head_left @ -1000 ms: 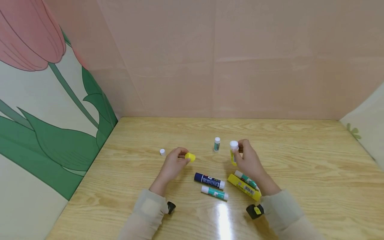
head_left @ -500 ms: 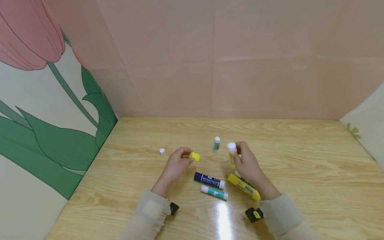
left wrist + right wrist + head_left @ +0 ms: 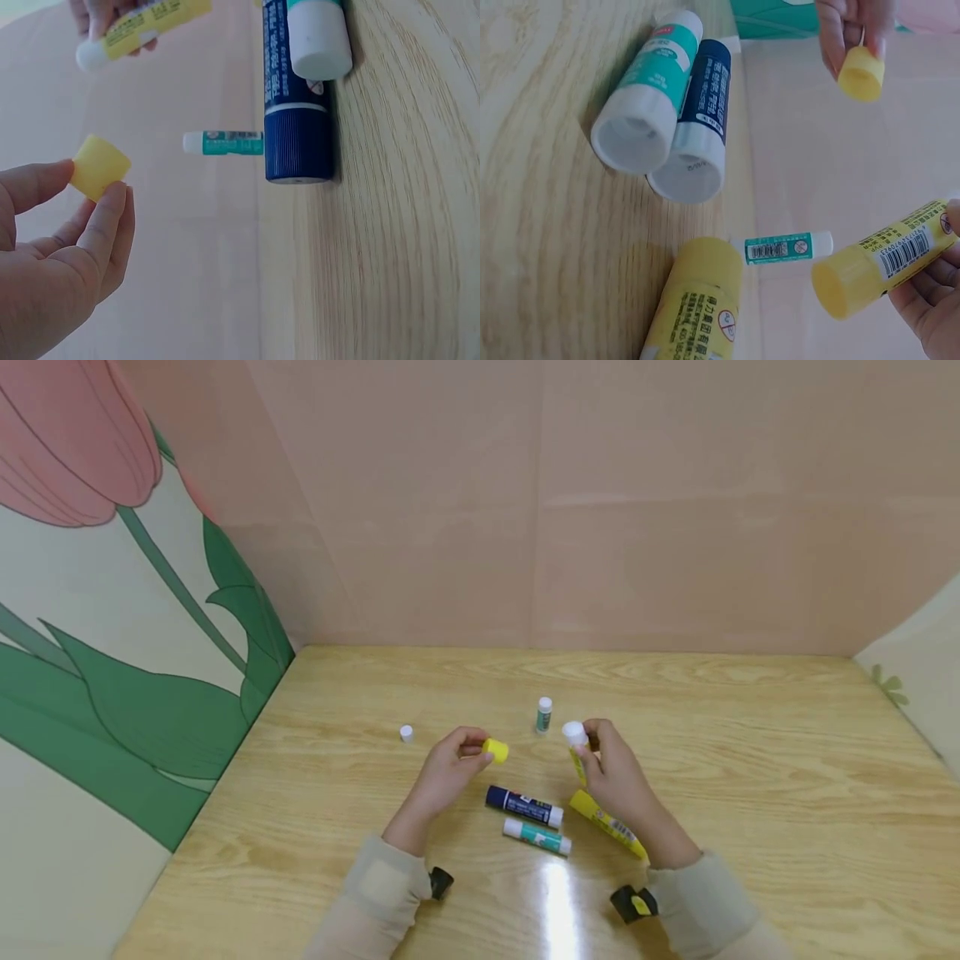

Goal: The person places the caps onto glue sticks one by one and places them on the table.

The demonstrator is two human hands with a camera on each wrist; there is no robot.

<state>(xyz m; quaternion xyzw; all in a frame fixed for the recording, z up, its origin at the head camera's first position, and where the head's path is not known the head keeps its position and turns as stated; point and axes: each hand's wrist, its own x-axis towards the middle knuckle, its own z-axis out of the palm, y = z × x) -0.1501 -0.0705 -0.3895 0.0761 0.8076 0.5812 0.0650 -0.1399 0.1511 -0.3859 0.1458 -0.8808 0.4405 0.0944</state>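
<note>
My left hand pinches a yellow glue stick cap between thumb and fingertips, raised over the table. The cap's hollow end shows in the right wrist view. My right hand holds a yellow glue stick by its barrel, its white top uppermost and tilted toward the left hand. Cap and glue stick are apart. Below them lie a navy glue stick, a teal glue stick and a second yellow glue stick, the last partly under the right forearm.
A small teal glue stick stands upright behind the hands. Left of it, a small white cap rests on the wooden table. A pink covering hangs behind the table, with a tulip-printed panel at left.
The left hand has moved right with the yellow cap. The right hand has shifted slightly left and tilted the yellow glue stick, so the two are closer together.
</note>
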